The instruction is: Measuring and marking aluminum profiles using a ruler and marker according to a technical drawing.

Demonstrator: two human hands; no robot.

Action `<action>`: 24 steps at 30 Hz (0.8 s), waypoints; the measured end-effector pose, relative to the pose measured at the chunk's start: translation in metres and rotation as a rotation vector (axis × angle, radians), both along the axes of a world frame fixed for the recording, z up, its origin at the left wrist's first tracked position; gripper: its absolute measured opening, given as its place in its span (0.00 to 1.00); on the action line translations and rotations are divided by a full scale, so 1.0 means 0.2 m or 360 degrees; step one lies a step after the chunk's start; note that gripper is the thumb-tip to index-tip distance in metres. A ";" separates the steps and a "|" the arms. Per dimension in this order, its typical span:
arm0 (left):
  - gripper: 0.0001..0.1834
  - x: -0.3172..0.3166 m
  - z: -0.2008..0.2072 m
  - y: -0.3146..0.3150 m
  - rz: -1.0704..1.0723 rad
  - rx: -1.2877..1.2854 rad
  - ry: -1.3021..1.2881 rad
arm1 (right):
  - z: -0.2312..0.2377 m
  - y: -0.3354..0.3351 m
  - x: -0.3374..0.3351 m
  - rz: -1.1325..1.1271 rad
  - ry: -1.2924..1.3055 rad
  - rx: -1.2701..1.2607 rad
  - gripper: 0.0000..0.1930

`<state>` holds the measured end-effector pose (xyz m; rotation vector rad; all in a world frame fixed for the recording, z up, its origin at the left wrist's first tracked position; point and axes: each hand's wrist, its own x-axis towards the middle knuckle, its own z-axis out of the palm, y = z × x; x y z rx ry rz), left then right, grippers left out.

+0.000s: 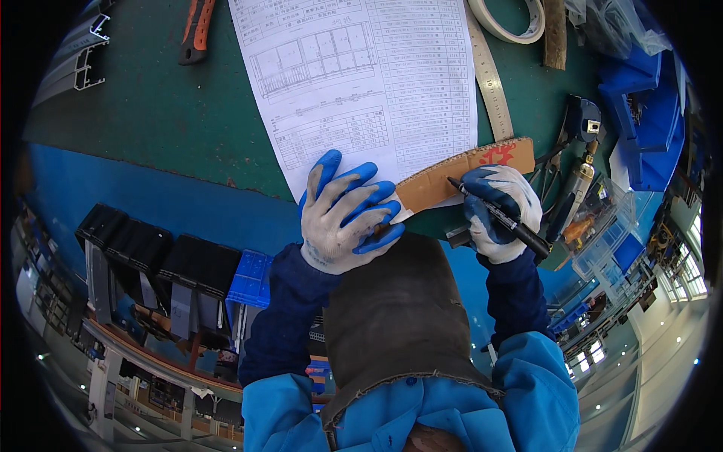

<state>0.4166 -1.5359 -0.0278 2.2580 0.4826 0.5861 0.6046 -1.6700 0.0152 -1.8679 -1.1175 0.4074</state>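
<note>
This is a workshop, shown by its green workbench (166,113), metal profiles (64,77), blue parts bins (657,124) and steel ruler (491,87).

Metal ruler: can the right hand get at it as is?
Probably yes: the metal ruler lies exposed just beyond the cardboard strip, though the right hand is holding a black marker.

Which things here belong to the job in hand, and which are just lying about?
Seemingly in use:
black marker, in the right hand
cardboard strip, below the marker's tip
printed sheet, under the left hand

Probably just lying about:
tape roll
steel ruler
orange-and-black handle
blue bins
</note>
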 end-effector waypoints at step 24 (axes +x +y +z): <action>0.16 0.00 0.02 0.01 0.0019 -0.0059 -0.0011 | 0.00 -0.01 -0.01 0.0010 0.0020 -0.0052 0.14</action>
